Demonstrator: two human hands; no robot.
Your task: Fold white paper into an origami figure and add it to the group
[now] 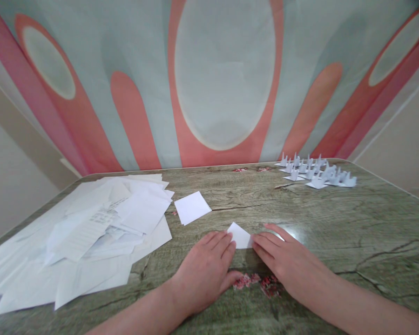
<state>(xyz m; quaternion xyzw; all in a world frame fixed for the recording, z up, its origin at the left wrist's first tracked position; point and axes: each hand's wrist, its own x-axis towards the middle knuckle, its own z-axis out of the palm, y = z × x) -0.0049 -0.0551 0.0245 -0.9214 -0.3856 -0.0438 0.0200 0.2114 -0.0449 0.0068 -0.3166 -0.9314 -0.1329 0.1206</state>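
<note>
A small folded white paper (239,236) lies on the table between my hands, its visible part coming to a point at the top. My left hand (207,267) rests over its left side, fingers stretched out and thumb apart. From the other side, the fingers of my right hand (282,253) lie flat, their tips touching the paper's right corner. Both hands partly cover the paper, so its full outline is hidden. Just beyond my left hand is a little stack of square white paper (192,208).
A large, loose pile of white sheets (87,223), some printed, spreads over the left of the wood-patterned table (244,200). Several folded paper cranes (330,174) stand grouped at the back right. Behind the table hangs a pink and grey patterned backdrop (226,74).
</note>
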